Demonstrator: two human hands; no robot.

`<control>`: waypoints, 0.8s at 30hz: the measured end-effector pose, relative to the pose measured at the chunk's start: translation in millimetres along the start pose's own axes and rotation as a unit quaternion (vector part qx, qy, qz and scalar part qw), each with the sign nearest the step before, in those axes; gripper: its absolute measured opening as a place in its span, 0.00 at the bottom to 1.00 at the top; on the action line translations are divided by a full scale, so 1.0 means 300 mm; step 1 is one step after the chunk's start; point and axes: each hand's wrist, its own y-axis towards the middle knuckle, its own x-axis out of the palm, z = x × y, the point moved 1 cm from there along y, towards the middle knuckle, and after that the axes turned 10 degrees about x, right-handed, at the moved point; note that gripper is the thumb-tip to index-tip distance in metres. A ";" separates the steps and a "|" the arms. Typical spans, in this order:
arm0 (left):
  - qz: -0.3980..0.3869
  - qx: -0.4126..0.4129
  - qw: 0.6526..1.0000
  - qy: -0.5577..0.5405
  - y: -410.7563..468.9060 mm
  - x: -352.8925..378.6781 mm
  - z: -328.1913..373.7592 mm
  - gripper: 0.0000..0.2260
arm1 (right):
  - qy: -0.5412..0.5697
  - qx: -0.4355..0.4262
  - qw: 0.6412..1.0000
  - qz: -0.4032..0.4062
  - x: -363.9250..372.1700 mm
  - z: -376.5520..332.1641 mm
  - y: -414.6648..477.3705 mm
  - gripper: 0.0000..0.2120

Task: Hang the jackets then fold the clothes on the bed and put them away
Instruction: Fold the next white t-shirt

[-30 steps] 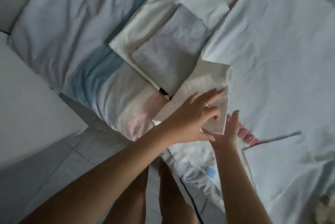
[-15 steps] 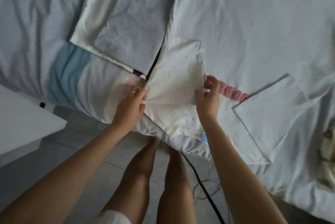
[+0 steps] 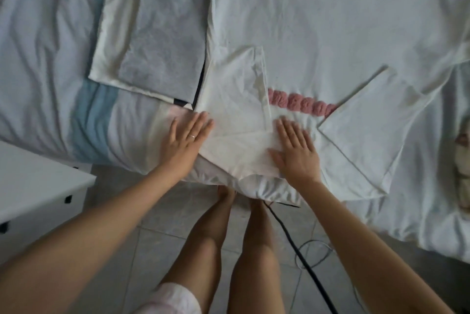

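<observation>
The bed (image 3: 330, 21) is carrying a white folded garment (image 3: 234, 100) at its near edge, a grey-topped folded stack (image 3: 162, 41) lying just beside it.

Person, seen from the head cam. left hand (image 3: 187, 141): thin plain silver-toned ring (image 3: 192, 136) on the ring finger. right hand (image 3: 296, 151): bare. left forearm (image 3: 101, 214) and right forearm (image 3: 356, 232): bare from wrist to frame edge. Clothing: pale pink crinkled fabric shorts (image 3: 170, 299), soft rounded hem, only a strip showing at the bottom edge over the left thigh. left leg (image 3: 203, 245) and right leg (image 3: 256, 250): bare below the hem. left foot (image 3: 226, 193) looks bare; toes hidden. Right foot mostly hidden, can't tell.
</observation>
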 end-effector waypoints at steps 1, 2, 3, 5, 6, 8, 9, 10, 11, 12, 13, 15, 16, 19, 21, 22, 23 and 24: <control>0.011 0.015 1.000 0.003 0.001 0.004 0.000 0.31 | 0.016 0.012 1.000 0.003 -0.006 0.037 -0.035 0.33; 0.028 0.035 0.999 0.007 0.002 0.005 -0.001 0.30 | 0.021 0.005 1.000 0.003 -0.007 0.078 -0.082 0.34; 0.043 0.054 0.998 0.007 0.004 0.001 0.001 0.29 | 0.013 -0.010 1.000 0.004 -0.004 0.129 -0.133 0.36; 0.055 0.080 0.995 0.003 0.018 -0.014 0.012 0.28 | -0.017 -0.032 0.999 -0.004 0.005 0.253 -0.234 0.40; 0.060 0.089 0.994 -0.005 0.026 -0.017 0.011 0.27 | -0.028 -0.025 0.999 -0.014 0.007 0.310 -0.274 0.42; 0.066 0.109 0.992 -0.017 0.046 -0.011 0.025 0.27 | -0.039 0.032 0.998 -0.035 -0.002 0.405 -0.347 0.42; 0.061 0.116 0.991 -0.016 0.055 -0.015 0.025 0.26 | -0.041 0.057 0.997 -0.028 -0.012 0.427 -0.364 0.41; 0.059 0.127 0.990 -0.019 0.067 -0.015 0.036 0.26 | -0.041 0.073 0.996 -0.017 -0.020 0.447 -0.378 0.40; 0.053 0.135 0.989 -0.025 0.076 -0.018 0.033 0.26 | -0.047 0.081 0.996 -0.004 -0.028 0.455 -0.373 0.39; 0.052 0.141 0.988 -0.025 0.079 -0.017 0.035 0.25 | -0.050 0.096 0.994 0.004 -0.034 0.462 -0.370 0.39; 0.045 0.142 0.989 -0.021 0.077 -0.024 0.023 0.25 | -0.052 0.115 0.992 0.015 -0.047 0.459 -0.343 0.39; 0.047 0.159 0.986 0.001 0.067 -0.024 0.017 0.25 | -0.037 0.154 0.987 0.030 -0.064 0.465 -0.300 0.40; 0.060 0.167 0.984 0.011 0.064 -0.023 0.006 0.25 | -0.043 0.137 0.989 0.035 -0.067 0.471 -0.271 0.39; 0.077 0.214 0.974 0.007 0.087 -0.065 -0.006 0.26 | -0.065 0.022 0.997 0.037 -0.078 0.498 -0.230 0.33; 0.051 0.220 0.974 -0.016 0.116 -0.115 0.008 0.28 | -0.043 -0.012 0.998 0.053 -0.122 0.499 -0.207 0.31; 0.001 0.194 0.980 -0.047 0.133 -0.156 0.014 0.29 | -0.030 -0.002 0.999 0.043 -0.165 0.488 -0.197 0.28; -0.056 0.141 0.985 -0.084 0.153 -0.211 0.020 0.29 | -0.024 0.025 0.999 0.009 -0.217 0.476 -0.180 0.27; -0.136 0.079 0.983 -0.094 0.175 -0.255 0.018 0.28 | -0.033 0.052 0.997 -0.043 -0.258 0.464 -0.159 0.26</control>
